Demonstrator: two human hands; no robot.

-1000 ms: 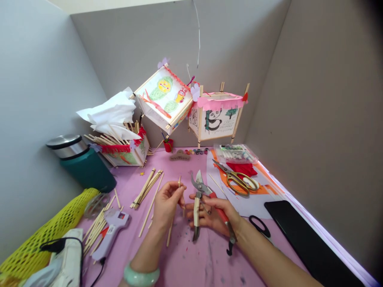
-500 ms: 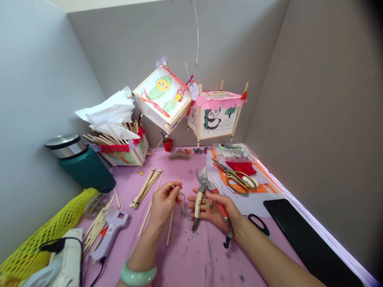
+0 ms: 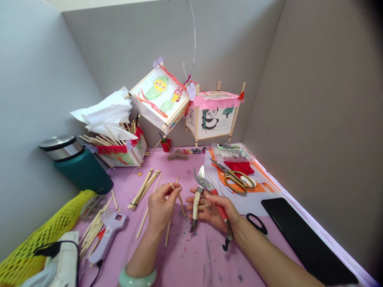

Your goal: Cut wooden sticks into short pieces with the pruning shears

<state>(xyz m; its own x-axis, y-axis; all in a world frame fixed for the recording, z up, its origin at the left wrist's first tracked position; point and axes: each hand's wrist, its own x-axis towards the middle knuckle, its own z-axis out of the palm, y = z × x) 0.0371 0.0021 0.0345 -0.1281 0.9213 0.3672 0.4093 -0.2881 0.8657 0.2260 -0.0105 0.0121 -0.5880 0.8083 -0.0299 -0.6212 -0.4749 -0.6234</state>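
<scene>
Left hand point(image 3: 161, 207) in a narrow pinch on a short bamboo stick point(image 3: 172, 185), thumb and fingertips on it, above the pink-covered counter point(image 3: 194, 259). Right hand point(image 3: 217, 211) closed around the red handle of the pruning shears point(image 3: 201, 184); the shears' blades stand open, and their pale handle lies across the fingers. Hands just apart. Loose bamboo sticks point(image 3: 168, 233) lie under the left hand, with a bundle of sticks point(image 3: 143, 190) ahead of it and a hot glue gun point(image 3: 107, 235) to its left. Gold-handled scissors point(image 3: 236, 179) sit on orange paper point(image 3: 260, 187) beyond the shears. Panda paper lantern point(image 3: 214, 117) stands at the back.
</scene>
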